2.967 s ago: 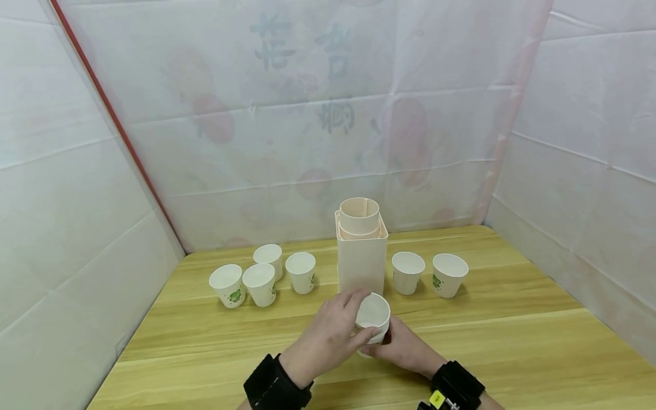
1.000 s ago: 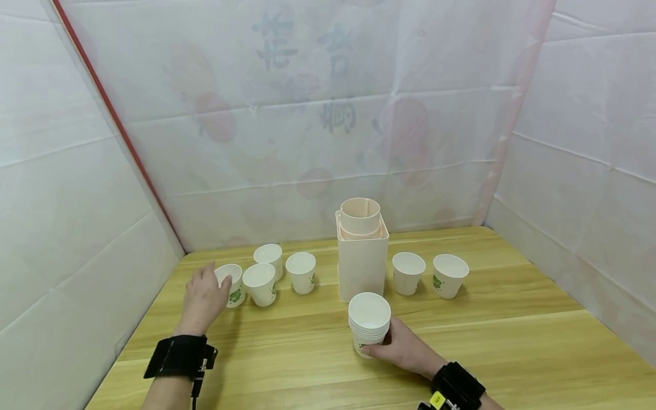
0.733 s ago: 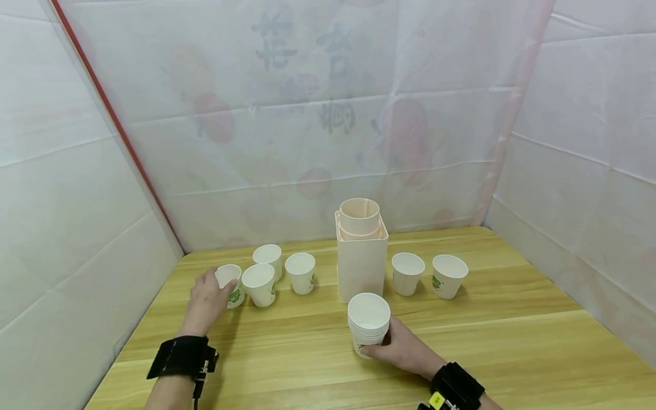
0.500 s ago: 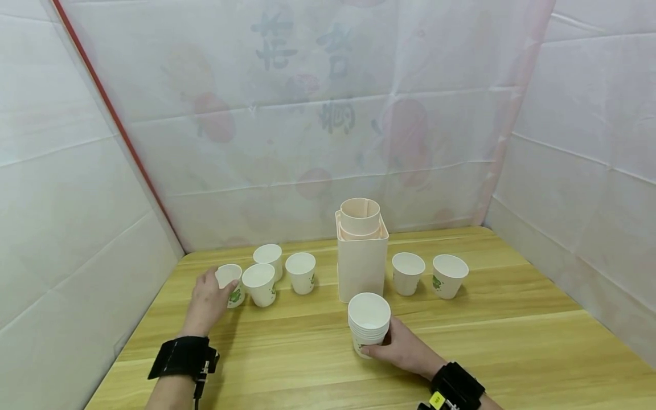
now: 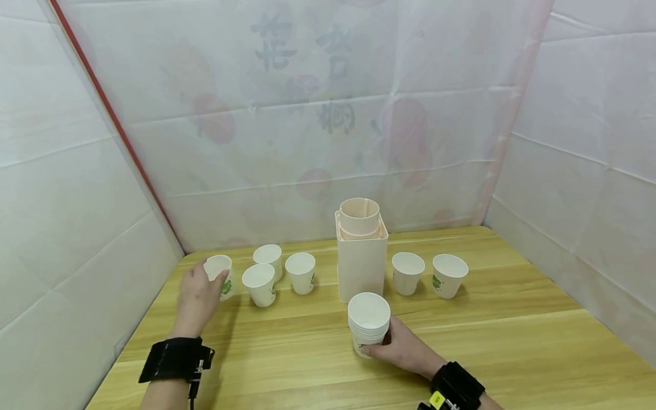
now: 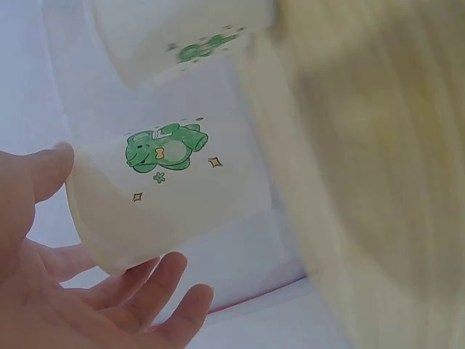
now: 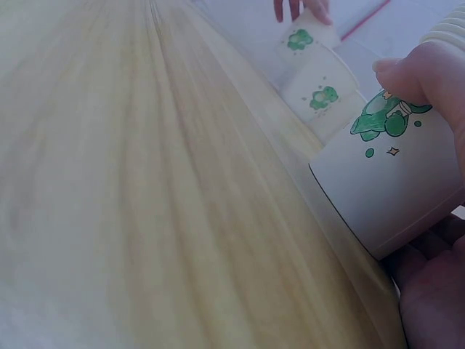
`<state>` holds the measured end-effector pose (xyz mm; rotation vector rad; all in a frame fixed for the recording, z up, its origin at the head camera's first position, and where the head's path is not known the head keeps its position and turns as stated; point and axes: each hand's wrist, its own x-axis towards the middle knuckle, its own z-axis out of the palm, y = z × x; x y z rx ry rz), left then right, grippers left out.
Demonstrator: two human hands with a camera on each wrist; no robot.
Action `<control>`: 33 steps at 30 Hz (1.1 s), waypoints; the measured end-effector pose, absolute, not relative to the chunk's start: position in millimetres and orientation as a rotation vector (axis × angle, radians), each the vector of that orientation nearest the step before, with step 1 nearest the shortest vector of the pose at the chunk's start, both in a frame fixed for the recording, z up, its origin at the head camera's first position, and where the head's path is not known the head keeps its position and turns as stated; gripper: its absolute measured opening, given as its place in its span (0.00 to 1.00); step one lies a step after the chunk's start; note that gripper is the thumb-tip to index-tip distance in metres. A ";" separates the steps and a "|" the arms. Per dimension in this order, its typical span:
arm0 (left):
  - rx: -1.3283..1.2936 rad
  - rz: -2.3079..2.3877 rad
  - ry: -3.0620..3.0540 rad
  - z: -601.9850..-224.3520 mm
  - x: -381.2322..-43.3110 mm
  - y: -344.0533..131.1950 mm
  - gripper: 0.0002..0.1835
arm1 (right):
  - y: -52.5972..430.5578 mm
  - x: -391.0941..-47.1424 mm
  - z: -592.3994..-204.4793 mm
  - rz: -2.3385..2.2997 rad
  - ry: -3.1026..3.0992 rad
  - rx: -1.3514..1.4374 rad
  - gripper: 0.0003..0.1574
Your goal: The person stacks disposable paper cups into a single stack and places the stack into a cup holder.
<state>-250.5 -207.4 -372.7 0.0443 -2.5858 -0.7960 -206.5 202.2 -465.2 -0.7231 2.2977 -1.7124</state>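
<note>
Pinching a cup (image 5: 218,266) near its rim (image 6: 81,227) with the left hand (image 5: 197,293), left of the other cups (image 5: 259,285), and gripping the stack (image 5: 369,324) with the right hand (image 5: 404,348), before the box (image 5: 361,269). Probably light, thin-walled and easily crushed; best held gently just under the rim.

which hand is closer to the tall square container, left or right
Right. The right hand holds the cup stack in front of the container; the left hand is farther off, to its left, holding a single cup.
</note>
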 end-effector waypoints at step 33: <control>-0.606 -0.964 -2.276 -301.1 -197.5 -117.4 0.29 | 201.8 -205.6 -464.2 -1.731 2.273 -0.726 0.44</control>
